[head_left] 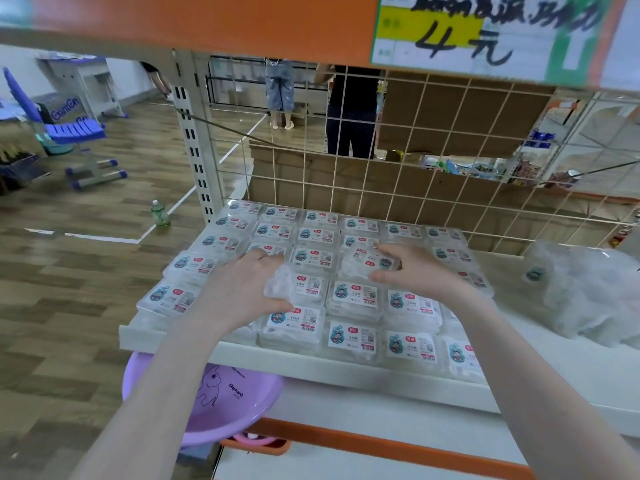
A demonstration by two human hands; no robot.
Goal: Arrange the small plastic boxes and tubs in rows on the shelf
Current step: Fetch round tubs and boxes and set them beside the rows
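Note:
Several small clear plastic boxes [353,299] with white and teal labels lie in rows on the white shelf [346,370]. My left hand [246,285] grips one clear box [281,285] by its left side, in the middle of the rows. My right hand [415,268] holds another box [369,263] that is turned round, its label upside down, resting on top of the rows just right of centre.
A wire grid back panel [398,161] closes the shelf behind. A clear plastic bag [585,292] holding more boxes lies on the shelf at right. A purple basin [214,400] sits below the shelf. An orange shelf edge with a price sign [485,32] hangs overhead.

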